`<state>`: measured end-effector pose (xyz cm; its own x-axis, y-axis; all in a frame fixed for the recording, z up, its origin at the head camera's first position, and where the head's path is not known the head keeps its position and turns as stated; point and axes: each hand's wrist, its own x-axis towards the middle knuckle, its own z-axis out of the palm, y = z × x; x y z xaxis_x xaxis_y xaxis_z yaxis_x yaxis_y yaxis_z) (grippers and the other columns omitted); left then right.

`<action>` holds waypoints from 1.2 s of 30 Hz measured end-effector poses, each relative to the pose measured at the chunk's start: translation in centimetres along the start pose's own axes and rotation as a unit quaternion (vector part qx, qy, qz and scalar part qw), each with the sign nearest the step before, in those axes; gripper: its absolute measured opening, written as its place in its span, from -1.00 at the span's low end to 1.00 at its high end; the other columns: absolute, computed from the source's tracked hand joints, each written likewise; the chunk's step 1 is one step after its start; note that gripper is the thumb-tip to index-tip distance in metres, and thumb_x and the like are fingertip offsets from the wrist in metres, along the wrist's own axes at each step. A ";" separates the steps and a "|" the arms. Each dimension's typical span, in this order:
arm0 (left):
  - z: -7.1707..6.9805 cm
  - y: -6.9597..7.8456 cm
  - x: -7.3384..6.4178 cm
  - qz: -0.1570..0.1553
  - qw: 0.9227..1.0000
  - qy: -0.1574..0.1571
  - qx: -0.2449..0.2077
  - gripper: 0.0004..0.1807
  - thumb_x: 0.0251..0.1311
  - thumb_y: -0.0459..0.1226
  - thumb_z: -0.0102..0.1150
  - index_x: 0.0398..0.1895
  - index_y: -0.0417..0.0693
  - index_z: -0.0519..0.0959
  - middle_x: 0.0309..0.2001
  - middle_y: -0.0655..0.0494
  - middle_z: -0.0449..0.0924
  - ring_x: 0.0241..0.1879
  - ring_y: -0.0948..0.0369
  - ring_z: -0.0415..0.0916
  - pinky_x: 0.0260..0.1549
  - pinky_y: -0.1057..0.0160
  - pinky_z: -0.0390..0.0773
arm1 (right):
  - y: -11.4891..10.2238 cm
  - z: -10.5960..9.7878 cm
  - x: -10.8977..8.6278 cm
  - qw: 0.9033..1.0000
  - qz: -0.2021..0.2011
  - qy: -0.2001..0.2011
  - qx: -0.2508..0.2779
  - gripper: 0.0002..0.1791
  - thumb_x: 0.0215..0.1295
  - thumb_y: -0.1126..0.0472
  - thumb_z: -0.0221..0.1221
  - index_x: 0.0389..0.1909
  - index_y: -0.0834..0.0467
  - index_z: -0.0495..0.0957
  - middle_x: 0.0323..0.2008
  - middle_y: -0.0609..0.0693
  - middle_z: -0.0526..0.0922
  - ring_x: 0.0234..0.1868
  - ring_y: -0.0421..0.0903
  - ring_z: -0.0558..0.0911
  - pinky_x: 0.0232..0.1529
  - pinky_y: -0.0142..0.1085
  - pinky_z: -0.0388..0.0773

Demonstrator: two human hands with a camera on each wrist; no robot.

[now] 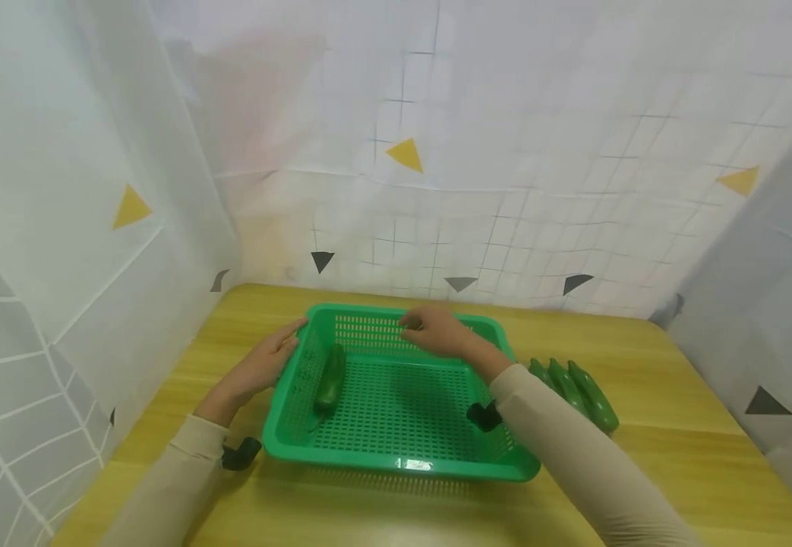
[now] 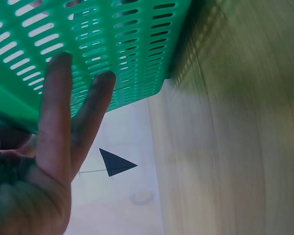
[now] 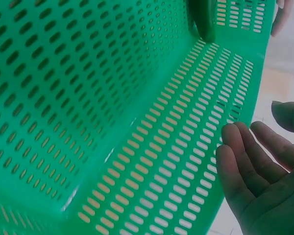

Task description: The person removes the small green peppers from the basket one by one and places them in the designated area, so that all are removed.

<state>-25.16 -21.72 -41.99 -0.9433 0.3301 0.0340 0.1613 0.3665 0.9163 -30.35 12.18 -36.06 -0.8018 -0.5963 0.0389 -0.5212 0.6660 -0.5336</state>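
A green plastic basket [image 1: 396, 463] with slotted walls stands on the table, and one dark green zucchini [image 1: 331, 380] lies along its left side. My left hand [image 1: 266, 363] touches the basket's left rim; in the left wrist view two straight fingers [image 2: 57, 112] lie against the slotted outer wall. Over the far part of the basket hovers my right hand [image 1: 437, 332], its fingers loosely bent and nothing held. The right wrist view shows that empty hand [image 3: 264, 171] beside the basket's rim. Three more zucchini [image 1: 594, 395] lie side by side to the right, partly hidden by the right sleeve.
The wooden table [image 1: 669, 425] reaches back to a white patterned sheet [image 1: 505, 152] hung behind it and along both sides. A black fitting sits at each wrist, the left one [image 1: 241, 454] close to the basket's near left corner.
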 end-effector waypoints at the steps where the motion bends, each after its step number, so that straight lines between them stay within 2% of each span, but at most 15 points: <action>1: 0.0 0.0 0.0 0.000 1.000 -0.002 -0.005 -0.41 0.66 -0.19 -0.31 0.65 -0.11 -0.04 0.12 -0.26 0.39 -0.29 0.08 0.54 -0.12 0.07 0.58 | -0.1 0.2 0.1 1.000 0.006 -0.005 0.003 -0.60 0.51 0.20 0.12 0.21 0.36 0.55 0.12 0.22 0.63 0.14 0.15 0.60 0.13 0.02 0.55; 6: 0.2 0.1 0.3 0.000 1.000 -0.001 -0.010 -0.41 0.66 -0.20 -0.31 0.64 -0.11 -0.03 0.13 -0.25 0.38 -0.27 0.08 0.53 -0.12 0.08 0.57 | -0.5 1.2 0.8 1.000 0.022 -0.020 0.000 -0.59 0.52 0.16 0.10 0.24 0.32 0.55 0.14 0.18 0.62 0.16 0.12 0.59 0.15 0.00 0.53; 20: 0.4 0.4 0.1 0.002 1.000 -0.001 -0.011 -0.42 0.67 -0.21 -0.34 0.63 -0.16 -0.03 0.24 -0.27 0.35 -0.17 0.08 0.55 -0.07 0.09 0.57 | -2.0 3.6 2.6 0.998 0.020 -0.059 0.019 -0.59 0.50 0.17 0.12 0.22 0.34 0.54 0.14 0.19 0.62 0.16 0.12 0.60 0.12 -0.05 0.57; 29: 0.5 0.2 -0.1 0.006 1.000 -0.004 -0.019 -0.42 0.67 -0.22 -0.34 0.64 -0.17 -0.04 0.32 -0.29 0.31 -0.10 0.05 0.55 -0.04 0.10 0.58 | -2.4 5.2 3.4 0.998 0.023 -0.064 0.014 -0.62 0.45 0.20 0.18 0.16 0.34 0.59 0.08 0.19 0.66 0.11 0.12 0.63 0.11 -0.04 0.58; 36: 0.3 0.6 -0.7 -0.002 1.000 0.001 -0.009 -0.42 0.67 -0.21 -0.34 0.64 -0.14 -0.03 0.14 -0.29 0.41 -0.25 0.07 0.58 -0.14 0.10 0.61 | -2.7 6.6 3.8 0.996 0.035 -0.080 0.024 -0.60 0.45 0.18 0.20 0.18 0.33 0.58 0.13 0.18 0.64 0.16 0.13 0.60 0.14 -0.03 0.55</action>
<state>-24.32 -21.44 -41.56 -0.9443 0.3274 0.0316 0.1529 0.3519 0.9234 -30.05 5.12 -40.07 -0.7766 -0.6159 -0.1328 -0.4485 0.6884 -0.5700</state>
